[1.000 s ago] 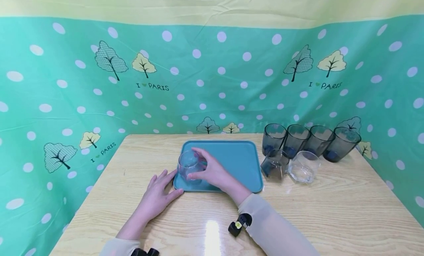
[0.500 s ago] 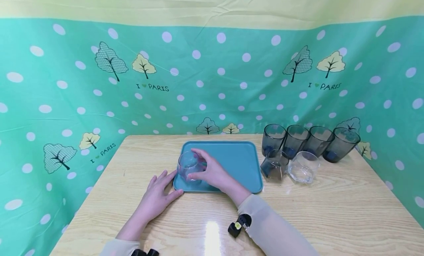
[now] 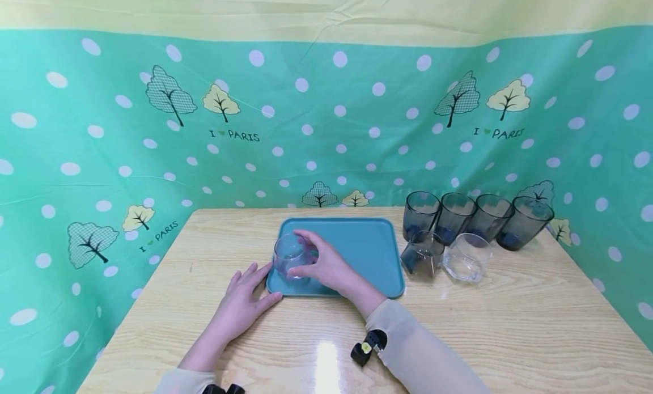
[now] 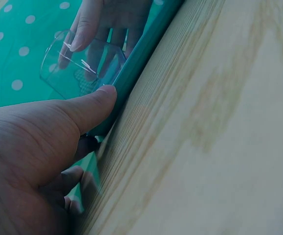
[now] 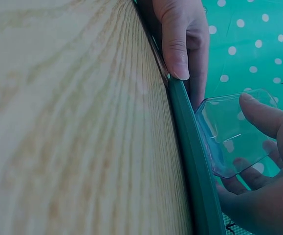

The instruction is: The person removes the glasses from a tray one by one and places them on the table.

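In the head view, my right hand (image 3: 326,266) holds a clear drinking glass (image 3: 291,252) at the left end of a blue tray (image 3: 357,249). Its thumb is on the near side of the glass, with fingers round the right and far sides. The glass (image 5: 231,129) stands upright, and its faceted clear wall shows in the right wrist view. My left hand (image 3: 242,297) lies at the tray's front left corner, fingers spread. Its thumb (image 4: 99,100) touches the front rim, while the other fingers are by the left edge.
Several tall smoky glasses (image 3: 456,212) stand in a row right of the tray. Before them are a shorter, tilted-looking smoky glass (image 3: 424,255) and a clear glass (image 3: 466,258). A polka-dot curtain (image 3: 326,122) hangs behind the wooden table (image 3: 510,326).
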The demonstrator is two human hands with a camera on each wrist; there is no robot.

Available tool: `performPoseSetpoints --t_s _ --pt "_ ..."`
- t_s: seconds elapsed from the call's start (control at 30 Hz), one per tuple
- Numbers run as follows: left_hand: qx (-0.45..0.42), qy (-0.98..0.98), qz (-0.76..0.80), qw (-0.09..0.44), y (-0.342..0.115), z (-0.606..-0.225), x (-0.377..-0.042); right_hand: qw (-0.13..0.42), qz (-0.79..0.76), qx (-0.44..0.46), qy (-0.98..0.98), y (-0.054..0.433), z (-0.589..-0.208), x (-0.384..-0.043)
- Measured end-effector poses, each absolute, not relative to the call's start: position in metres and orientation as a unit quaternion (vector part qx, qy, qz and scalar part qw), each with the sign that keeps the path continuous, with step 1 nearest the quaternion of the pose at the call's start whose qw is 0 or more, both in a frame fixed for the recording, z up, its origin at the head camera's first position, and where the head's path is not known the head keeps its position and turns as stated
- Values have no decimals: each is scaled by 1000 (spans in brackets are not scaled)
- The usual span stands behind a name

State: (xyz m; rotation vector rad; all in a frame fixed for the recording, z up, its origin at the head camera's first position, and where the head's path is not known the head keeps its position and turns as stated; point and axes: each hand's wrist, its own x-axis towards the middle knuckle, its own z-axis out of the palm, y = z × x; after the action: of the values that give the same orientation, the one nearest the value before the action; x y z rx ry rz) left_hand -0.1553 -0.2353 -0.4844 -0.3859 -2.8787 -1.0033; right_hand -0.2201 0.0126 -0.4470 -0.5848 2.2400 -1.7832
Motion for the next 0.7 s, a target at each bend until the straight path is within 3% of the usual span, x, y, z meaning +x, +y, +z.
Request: performPoseSetpoints --t_s 0.7 --pt "-124 -936 -327 32 -235 -483 -155 110 -612 -189 760 12 -441 -217"
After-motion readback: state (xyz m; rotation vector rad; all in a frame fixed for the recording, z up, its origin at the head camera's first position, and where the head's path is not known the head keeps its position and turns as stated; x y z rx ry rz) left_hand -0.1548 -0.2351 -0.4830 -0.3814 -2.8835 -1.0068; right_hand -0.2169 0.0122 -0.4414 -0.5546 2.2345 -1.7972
